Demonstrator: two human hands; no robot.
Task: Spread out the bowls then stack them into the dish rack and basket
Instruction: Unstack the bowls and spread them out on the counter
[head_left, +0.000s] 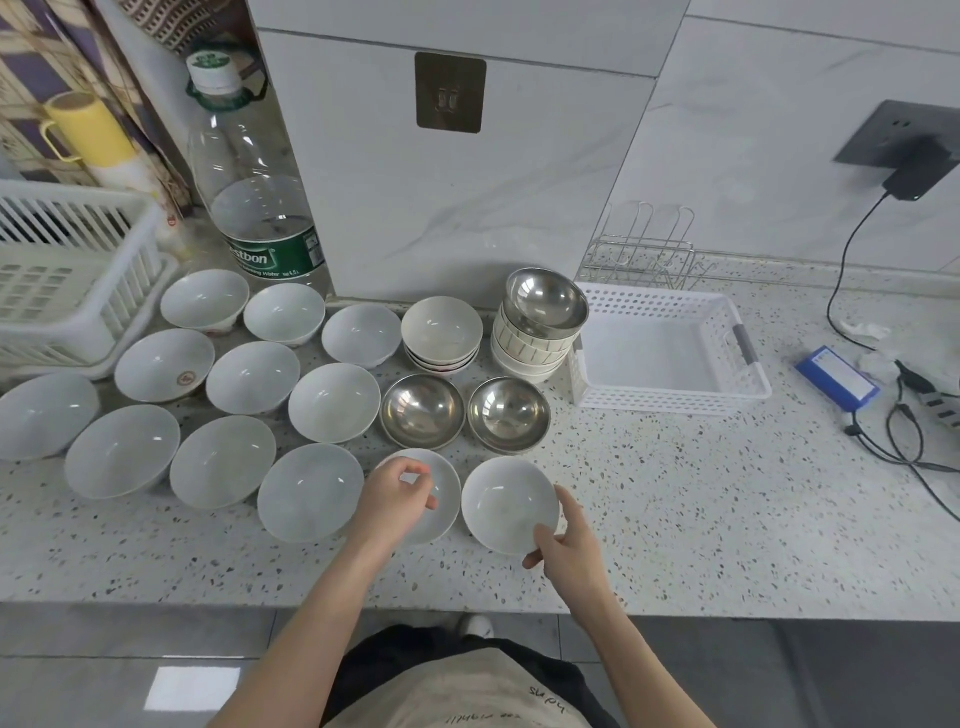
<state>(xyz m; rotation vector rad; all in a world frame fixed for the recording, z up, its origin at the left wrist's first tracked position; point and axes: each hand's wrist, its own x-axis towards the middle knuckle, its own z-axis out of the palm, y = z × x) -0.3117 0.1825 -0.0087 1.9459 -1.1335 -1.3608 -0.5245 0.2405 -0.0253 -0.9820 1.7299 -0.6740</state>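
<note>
Bowls everywhere, basically: a spread of plain white ceramic bowls (332, 400) covers the left and middle of the speckled stone countertop (675, 493), sitting singly and close together, with two shiny steel bowls (423, 410) side by side behind the hands. From the head view, the left hand (397, 499) hovers over a small white bowl (441, 483) at the front edge, fingers loosely curled with nothing pinched that I can see. The right hand (563, 540) is clamped on the rim of the white bowl next to it (506, 501), thumb inside and fingers under. Spreading isn't done imo; there's a short stack of white bowls (441, 332) and a taller ribbed stack topped with a steel bowl (543, 322) at the back. The ceramic ones look glazed, stiff, slick and chippable, so pinching the rim and setting down gently seems the way; the steel ones are probably lighter and more forgiving. The white perforated plastic basket (727, 312) on the right holds nothing, and the white slatted dish rack (104, 291) on the left looks bare too, though it's partly cut off.
</note>
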